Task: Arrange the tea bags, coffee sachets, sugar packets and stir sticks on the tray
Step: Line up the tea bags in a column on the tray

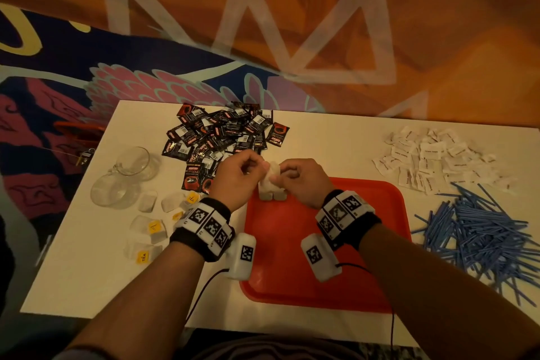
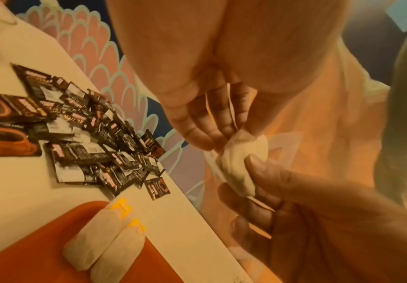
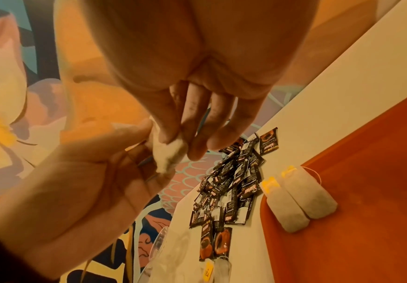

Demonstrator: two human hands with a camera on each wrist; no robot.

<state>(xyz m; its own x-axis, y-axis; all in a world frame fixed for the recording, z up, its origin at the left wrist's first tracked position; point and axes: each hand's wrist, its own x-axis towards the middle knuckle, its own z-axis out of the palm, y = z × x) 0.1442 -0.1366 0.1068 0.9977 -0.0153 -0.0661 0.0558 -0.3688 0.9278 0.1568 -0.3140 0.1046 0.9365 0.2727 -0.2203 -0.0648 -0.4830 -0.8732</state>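
Both hands pinch a third tea bag above the tray's far-left corner.

The left hand [image 1: 236, 174] and right hand [image 1: 301, 177] grip one tea bag [image 1: 273, 174] over the red tray [image 1: 321, 242], where two tea bags [image 1: 272, 195] already lie. Left of the tray wait loose tea bags [image 1: 152, 228]; beyond it, coffee sachets [image 1: 222, 131]; right of it, sugar packets [image 1: 432, 158] and stir sticks [image 1: 482, 231], all on the counter [image 1: 87, 272].

A white counter [image 1: 336, 137] stands in warm, dim light; behind it, from 9 to 3 o'clock, a colourful mural [image 1: 163, 88] with orange swirls.
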